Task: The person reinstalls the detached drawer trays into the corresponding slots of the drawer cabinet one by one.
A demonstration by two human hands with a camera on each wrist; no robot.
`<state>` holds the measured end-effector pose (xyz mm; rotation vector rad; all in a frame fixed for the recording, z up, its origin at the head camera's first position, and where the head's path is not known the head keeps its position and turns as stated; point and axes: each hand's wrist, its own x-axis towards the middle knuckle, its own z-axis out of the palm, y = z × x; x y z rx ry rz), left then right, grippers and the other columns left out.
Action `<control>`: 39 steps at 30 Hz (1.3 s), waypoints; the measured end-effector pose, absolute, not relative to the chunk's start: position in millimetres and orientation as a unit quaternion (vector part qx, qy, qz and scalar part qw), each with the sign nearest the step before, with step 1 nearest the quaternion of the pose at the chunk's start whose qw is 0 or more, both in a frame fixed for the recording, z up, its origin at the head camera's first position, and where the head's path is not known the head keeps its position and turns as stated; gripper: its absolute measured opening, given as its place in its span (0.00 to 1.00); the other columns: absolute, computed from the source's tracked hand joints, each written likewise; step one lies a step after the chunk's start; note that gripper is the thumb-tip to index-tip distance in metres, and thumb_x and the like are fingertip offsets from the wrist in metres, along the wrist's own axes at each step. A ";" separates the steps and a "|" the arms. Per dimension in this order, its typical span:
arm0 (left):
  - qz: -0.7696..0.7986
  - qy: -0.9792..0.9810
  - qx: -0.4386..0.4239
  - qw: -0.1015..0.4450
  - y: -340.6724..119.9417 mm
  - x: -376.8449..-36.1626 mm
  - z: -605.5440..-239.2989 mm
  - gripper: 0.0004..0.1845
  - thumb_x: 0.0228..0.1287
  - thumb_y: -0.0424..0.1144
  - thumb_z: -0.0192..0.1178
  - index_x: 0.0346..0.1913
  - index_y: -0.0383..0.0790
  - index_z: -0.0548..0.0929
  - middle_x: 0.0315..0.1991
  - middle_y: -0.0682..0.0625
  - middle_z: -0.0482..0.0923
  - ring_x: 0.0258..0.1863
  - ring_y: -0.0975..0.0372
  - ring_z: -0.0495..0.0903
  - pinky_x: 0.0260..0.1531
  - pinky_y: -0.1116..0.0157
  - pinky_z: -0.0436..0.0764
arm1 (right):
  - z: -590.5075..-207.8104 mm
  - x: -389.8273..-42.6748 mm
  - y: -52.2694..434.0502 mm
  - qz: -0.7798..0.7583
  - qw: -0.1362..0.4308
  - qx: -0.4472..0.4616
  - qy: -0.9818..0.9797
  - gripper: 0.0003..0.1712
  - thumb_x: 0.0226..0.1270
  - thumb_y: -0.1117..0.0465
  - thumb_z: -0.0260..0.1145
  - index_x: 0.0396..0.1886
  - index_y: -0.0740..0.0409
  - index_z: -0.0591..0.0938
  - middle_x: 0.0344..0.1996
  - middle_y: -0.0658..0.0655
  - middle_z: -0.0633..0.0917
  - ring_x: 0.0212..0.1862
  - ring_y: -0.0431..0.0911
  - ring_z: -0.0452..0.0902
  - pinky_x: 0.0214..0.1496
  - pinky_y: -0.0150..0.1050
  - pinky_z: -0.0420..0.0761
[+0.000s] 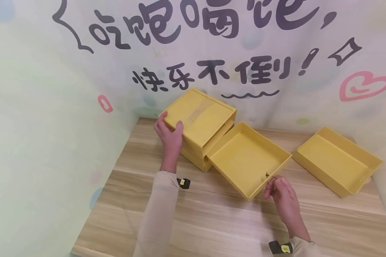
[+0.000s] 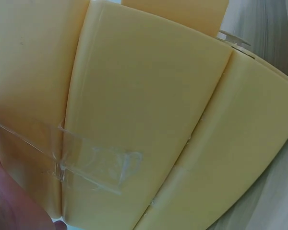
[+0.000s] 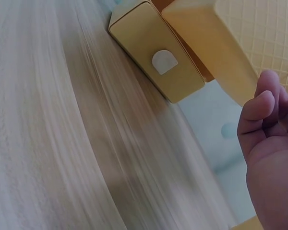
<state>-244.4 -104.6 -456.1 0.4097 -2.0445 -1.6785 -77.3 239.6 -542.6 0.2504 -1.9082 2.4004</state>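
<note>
A yellow drawer cabinet (image 1: pixel 209 121) stands at the back of the table, with tape across its top. My left hand (image 1: pixel 170 137) rests against its left upper edge, thumb and fingers spread. In the left wrist view, clear tape (image 2: pixel 101 167) crosses a seam in the cabinet's side. A shallow yellow drawer (image 1: pixel 247 160) slants out from the cabinet's right side. At its near edge hangs a thin dark cord (image 1: pixel 267 175), and my right hand (image 1: pixel 284 200) pinches it with curled fingers. The drawer's grid-patterned face (image 3: pixel 259 28) shows beside my fingers in the right wrist view.
Another yellow drawer (image 1: pixel 334 160) sits on the wooden table (image 1: pixel 212 221) at the right. A lower cabinet front (image 3: pixel 156 52) bears a pale rounded patch. Behind everything is a wall sheet (image 1: pixel 115 71) with large dark lettering.
</note>
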 end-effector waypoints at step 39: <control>-0.554 -0.772 0.171 0.260 -97.0 -237.7 -452.3 0.34 0.57 0.48 0.66 0.67 0.57 0.69 0.68 0.46 0.61 0.68 0.53 0.65 0.73 0.50 0.65 | -529.1 -111.2 211.0 0.682 0.017 -0.035 -0.731 0.25 0.86 0.51 0.43 0.43 0.73 0.70 0.33 0.51 0.81 0.28 0.39 0.77 0.30 0.34 0.78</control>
